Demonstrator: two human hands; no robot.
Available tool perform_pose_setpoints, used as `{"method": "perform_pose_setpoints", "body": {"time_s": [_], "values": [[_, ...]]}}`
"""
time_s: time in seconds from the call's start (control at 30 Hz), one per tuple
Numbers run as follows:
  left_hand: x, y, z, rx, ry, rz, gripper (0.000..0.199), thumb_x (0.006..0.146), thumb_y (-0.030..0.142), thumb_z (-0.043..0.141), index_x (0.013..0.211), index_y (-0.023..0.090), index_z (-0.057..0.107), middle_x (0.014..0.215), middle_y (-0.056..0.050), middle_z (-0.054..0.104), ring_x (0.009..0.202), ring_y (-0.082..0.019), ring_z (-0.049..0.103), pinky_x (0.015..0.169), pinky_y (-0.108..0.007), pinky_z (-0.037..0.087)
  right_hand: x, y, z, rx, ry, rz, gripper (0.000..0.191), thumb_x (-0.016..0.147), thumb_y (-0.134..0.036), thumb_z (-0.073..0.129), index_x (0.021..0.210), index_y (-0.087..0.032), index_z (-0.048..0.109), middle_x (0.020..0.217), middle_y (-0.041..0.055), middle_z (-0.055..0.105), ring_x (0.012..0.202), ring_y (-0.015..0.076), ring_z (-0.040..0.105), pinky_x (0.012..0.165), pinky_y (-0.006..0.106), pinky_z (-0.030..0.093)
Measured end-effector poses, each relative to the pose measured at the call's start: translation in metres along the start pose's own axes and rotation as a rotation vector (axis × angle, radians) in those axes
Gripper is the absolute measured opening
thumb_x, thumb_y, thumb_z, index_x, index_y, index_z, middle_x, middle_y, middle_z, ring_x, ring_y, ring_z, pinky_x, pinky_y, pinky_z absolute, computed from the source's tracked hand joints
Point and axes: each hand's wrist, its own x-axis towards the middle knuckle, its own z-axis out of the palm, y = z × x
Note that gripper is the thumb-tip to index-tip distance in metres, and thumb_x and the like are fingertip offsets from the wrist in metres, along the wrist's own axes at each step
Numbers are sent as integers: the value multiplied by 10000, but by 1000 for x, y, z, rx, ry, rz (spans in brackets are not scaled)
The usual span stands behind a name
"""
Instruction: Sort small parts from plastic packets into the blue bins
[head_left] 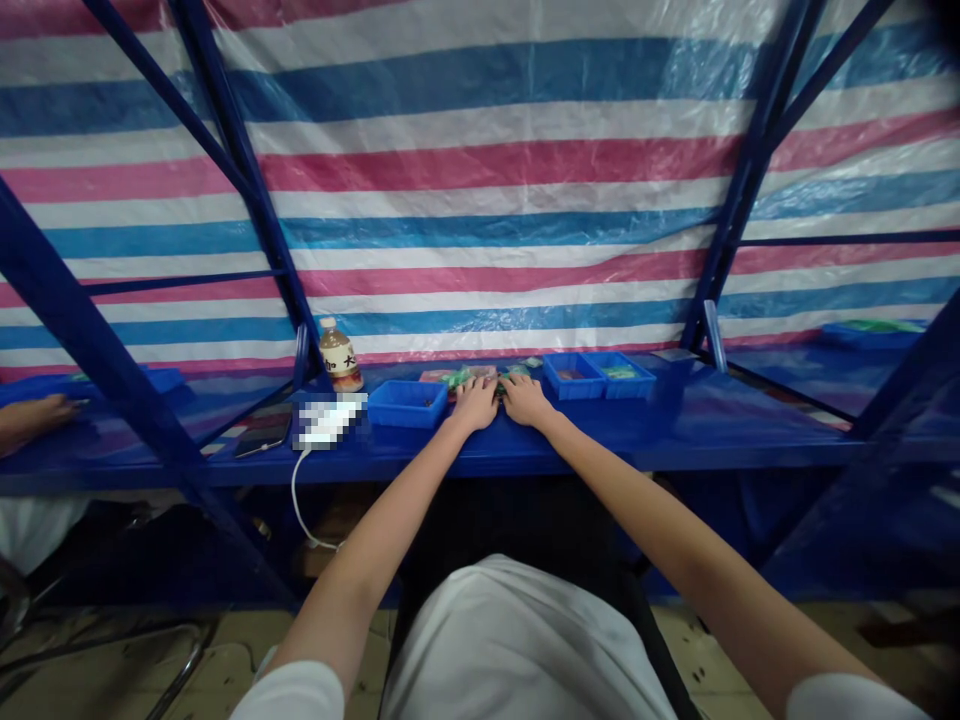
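Left hand (474, 404) and right hand (525, 400) lie palm-down, grips released and fingers spread, fingertips at the small green packets (461, 378), which lie just beside the blue plastic tray (407, 404) on the blue table (712, 420).

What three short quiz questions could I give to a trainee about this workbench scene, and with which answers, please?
1. Which is nearer the blue plastic tray: the left hand or the right hand?
2. True or false: the clear plastic drink bottle stands to the right of the two small blue plastic trays.
3. What hangs from the pixelated white object over the front edge of the blue metal shelf?

Key: 1. left hand; 2. false; 3. a white cable.
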Motion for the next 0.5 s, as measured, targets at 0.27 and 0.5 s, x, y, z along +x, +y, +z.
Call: {"method": "perform_pose_setpoints", "body": {"time_s": [0.27, 0.5], "values": [[-3, -4, 1, -42, 94, 25, 376, 890, 171, 467, 1252, 204, 561, 1194, -122, 615, 1113, -319, 506, 920, -486, 389, 0, 0, -6, 52, 21, -29, 320, 916, -137, 387, 1159, -124, 595, 1150, 164, 635, 1110, 280, 550, 925, 367, 418], [-4, -4, -2, -75, 185, 38, 329, 968, 255, 379, 1197, 179, 603, 1114, -136, 648, 1080, -301, 515, 895, -448, 397, 0, 11, -11, 136, 142, 72, 357, 954, -121, 322, 1219, -155, 559, 1077, 154, 671, 993, 242, 628, 835, 307, 442]]}}
